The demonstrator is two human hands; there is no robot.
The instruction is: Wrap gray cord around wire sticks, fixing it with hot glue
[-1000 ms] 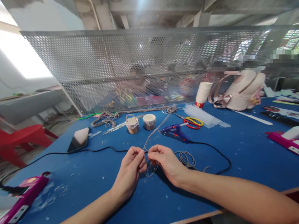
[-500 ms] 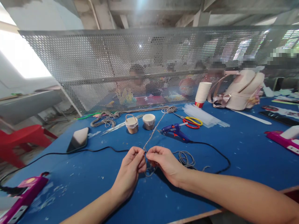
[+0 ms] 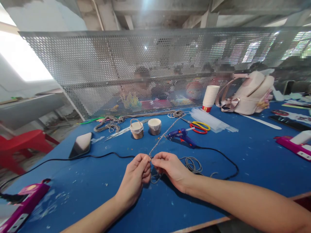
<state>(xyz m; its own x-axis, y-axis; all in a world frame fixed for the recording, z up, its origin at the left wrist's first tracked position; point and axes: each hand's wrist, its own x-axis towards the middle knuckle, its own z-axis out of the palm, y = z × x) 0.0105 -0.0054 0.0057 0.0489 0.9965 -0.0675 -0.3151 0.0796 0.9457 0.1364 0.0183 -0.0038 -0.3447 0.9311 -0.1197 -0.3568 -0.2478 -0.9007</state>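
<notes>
Stubby, round tubs (image 3: 155,127) stand left of the plastic glue gun (image 3: 181,135) on my scuffed blue desk (image 3: 85,194). Past the glue gun's left side slants the cord (image 3: 161,138), thin, greyish, twisted; my left hand (image 3: 137,173) and right hand (image 3: 171,168) pinch it, fingertips closed.

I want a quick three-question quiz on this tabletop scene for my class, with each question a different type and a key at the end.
1. Short answer: What do the left hand and right hand have at their fingertips?
2. True or false: The glue gun lies on the table, untouched by either hand.
3. Multiple choice: Which of the two small tubs has a handle arching over it? A) the one nearer the phone; B) the one nearer the glue gun; C) neither.

Key: 1. a thin strand; 2. true; 3. A.
</notes>
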